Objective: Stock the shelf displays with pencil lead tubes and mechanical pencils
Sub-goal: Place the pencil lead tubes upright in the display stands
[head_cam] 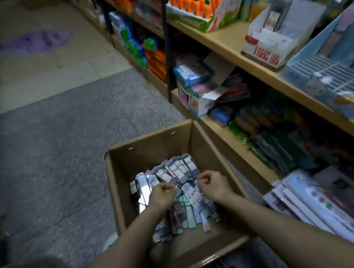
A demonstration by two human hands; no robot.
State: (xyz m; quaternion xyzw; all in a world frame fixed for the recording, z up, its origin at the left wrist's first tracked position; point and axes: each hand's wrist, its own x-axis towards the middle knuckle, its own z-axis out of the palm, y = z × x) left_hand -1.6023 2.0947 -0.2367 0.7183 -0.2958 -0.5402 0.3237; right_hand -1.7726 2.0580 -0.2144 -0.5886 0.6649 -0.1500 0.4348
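An open cardboard box (pixel 149 149) stands on the floor in front of me, holding several long flat packs of pencil leads and mechanical pencils (pixel 175 170). Both my hands are down inside the box over the packs. My left hand (pixel 161 194) and my right hand (pixel 212 183) each pinch an end of a thin dark band or tie stretched between them across a bundle of packs (pixel 190 192). The packs beneath my hands are partly hidden.
Wooden shelves (pixel 227 40) run along the right, with a blue slotted display tray (pixel 326 78), a white display box (pixel 278 33) and orange carrot-shaped items (pixel 193 0). Flat packaged goods (pixel 313 207) lie on the low shelf beside the box. Grey floor (pixel 55 156) spreads left.
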